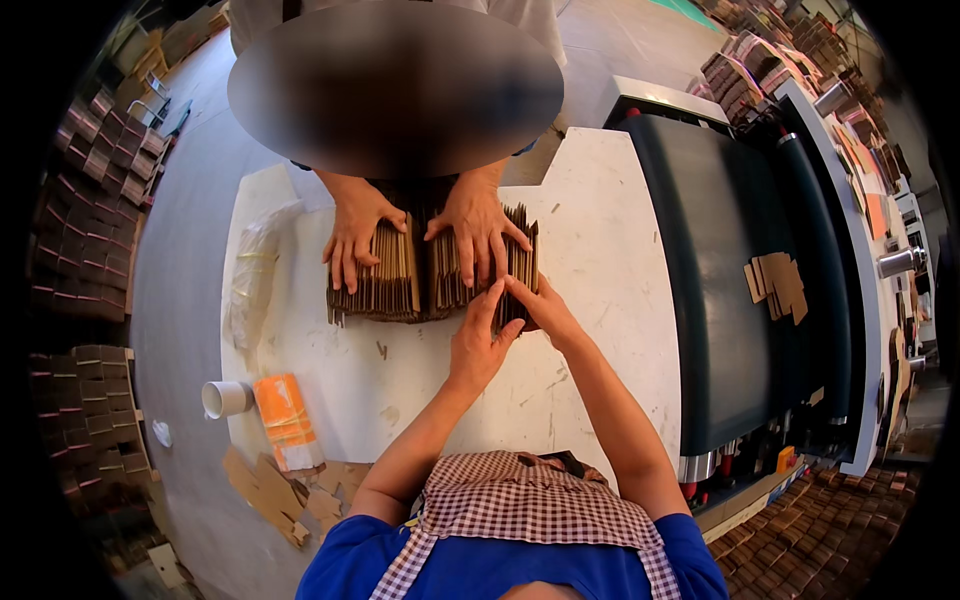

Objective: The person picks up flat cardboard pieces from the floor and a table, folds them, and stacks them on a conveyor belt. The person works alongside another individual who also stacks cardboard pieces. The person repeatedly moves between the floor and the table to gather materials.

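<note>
Two bundles of brown cardboard pieces, packed on edge, stand side by side toward the far part of a white table (600,390): the left bundle (388,283) and the right bundle (519,262), a dark gap between them. At the right bundle's near corner are the person's own hands. The left hand (478,343) has its fingers extended against the near side, thumb apart; the right hand (541,306) curves about the right end, fingertips close to the left's. Whether either actually grasps cardboard, I cannot tell. A co-worker opposite presses spread hands (474,226) onto the bundles from above, one on each. Farther out, clear plastic wrapping (254,280) lies along the table's left side, with an orange-and-white package (285,412) and a white cylinder (226,399) nearer. Right of the table, a dark-belted machine (700,280) carries loose cardboard pieces (779,287).
</note>
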Demonstrator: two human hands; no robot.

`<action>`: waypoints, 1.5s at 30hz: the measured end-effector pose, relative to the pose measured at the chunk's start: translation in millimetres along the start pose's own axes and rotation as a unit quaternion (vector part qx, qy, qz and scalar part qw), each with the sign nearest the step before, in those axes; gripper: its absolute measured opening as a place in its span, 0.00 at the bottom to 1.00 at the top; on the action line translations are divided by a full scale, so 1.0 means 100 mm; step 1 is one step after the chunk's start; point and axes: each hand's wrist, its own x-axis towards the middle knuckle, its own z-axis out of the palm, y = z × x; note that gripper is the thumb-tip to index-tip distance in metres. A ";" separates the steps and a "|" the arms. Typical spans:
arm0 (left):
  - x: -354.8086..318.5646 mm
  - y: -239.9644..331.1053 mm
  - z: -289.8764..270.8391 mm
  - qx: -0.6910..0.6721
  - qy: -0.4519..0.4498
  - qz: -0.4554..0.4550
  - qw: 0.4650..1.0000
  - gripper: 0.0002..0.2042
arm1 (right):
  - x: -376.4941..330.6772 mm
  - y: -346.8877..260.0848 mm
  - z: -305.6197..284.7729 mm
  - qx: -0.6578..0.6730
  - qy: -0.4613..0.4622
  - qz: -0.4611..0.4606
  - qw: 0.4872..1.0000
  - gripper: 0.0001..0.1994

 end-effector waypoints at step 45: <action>-0.56 -0.12 0.06 0.114 -0.029 0.121 0.986 0.15 | -0.19 0.36 0.08 0.024 -0.021 -0.001 0.999 0.40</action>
